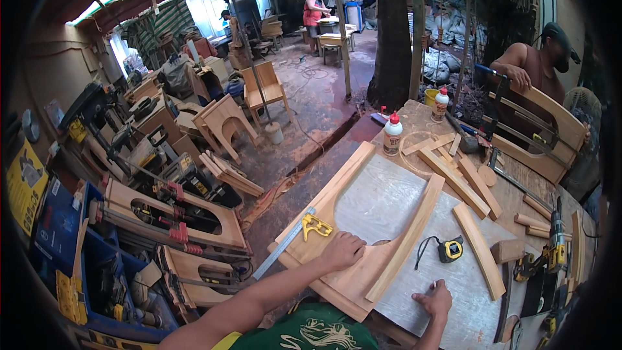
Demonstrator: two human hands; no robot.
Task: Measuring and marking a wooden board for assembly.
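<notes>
My left hand (343,250) rests with bent fingers on a wooden panel with a curved cutout (338,280), holding nothing. A yellow combination square with a steel rule (285,233) lies left of it. A long strip (408,233) runs along the panel's right side. My right hand (433,301) is closed on a small pale object I cannot make out, over the metal-grey board (473,311). A yellow-black tape measure (450,249) lies above it, and a loose wooden piece (479,253) to its right.
Glue bottles (392,136), wood strips (466,181), clamps and a drill (554,253) lie on the bench. A co-worker (538,91) handles a clamped frame at right; another person (314,13) stands behind. Clamped panels (175,214) and blue toolboxes (58,246) crowd the left. A tree trunk (389,52) stands beyond.
</notes>
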